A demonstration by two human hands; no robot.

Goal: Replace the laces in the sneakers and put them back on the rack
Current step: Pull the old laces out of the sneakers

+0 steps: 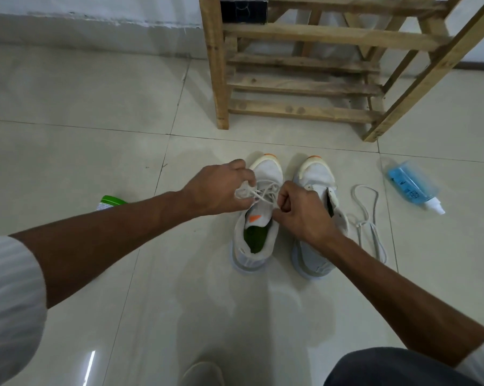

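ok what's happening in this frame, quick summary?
A person is lacing the left sneaker of a white pair on the tiled floor. The left hand grips a bunch of its lace and the right hand pinches another strand. The right sneaker looks unlaced; a loose lace lies beside it. Neither shoe is on the wooden rack yet.

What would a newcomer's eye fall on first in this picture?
The left hand and right hand grip the lace of one white sneaker at the centre of the floor. A loose lace lies right of the second sneaker, a blue bottle beyond it, the wooden rack behind.
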